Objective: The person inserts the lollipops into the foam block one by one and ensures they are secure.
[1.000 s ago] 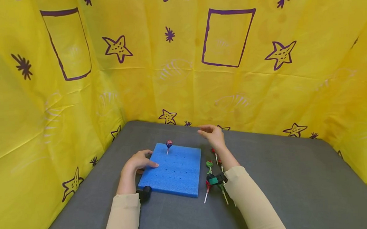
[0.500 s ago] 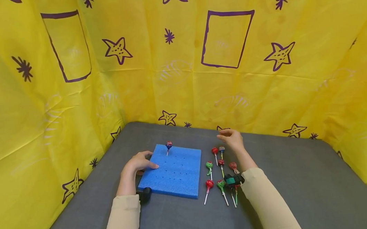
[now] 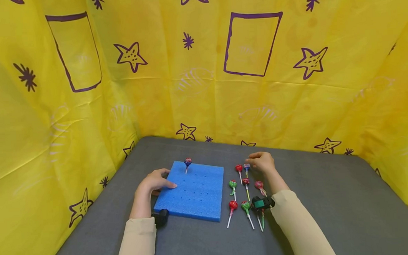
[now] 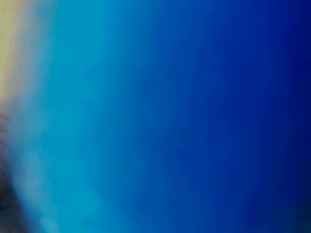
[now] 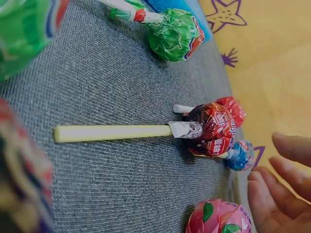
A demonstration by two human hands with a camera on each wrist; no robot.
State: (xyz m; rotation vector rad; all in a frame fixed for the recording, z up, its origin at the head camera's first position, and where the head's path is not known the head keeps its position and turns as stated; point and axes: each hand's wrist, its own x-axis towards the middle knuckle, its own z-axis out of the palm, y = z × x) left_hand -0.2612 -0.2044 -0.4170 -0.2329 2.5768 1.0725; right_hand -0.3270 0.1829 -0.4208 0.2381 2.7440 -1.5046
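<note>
My left hand point(image 3: 155, 181) holds the left edge of a blue foam board point(image 3: 197, 205), thumb on top. Rows of small holes dot the board, and one dark-wrapped lollipop point(image 3: 188, 162) stands upright near its back left corner. My right hand point(image 3: 263, 163) hovers with relaxed fingers close to a blue-wrapped lollipop point(image 5: 240, 155) at the back of a group on the table; nothing is in its grasp. In the right wrist view, a dark red lollipop point(image 5: 211, 128) with a yellow stick lies in front of the blue one. Blurred blue board fills the left wrist view.
Around the right forearm lie several more lollipops, among them a red one point(image 3: 232, 205), two green ones such as the nearer point(image 3: 246, 206), and a pink one point(image 3: 259, 185). A yellow patterned cloth point(image 3: 202, 100) walls the dark grey table point(image 3: 332, 197) at back and sides.
My right hand has moved right and then down from near the board to beside the blue lollipop, uncovering the lollipops under the arm. The left hand and board have stayed put.
</note>
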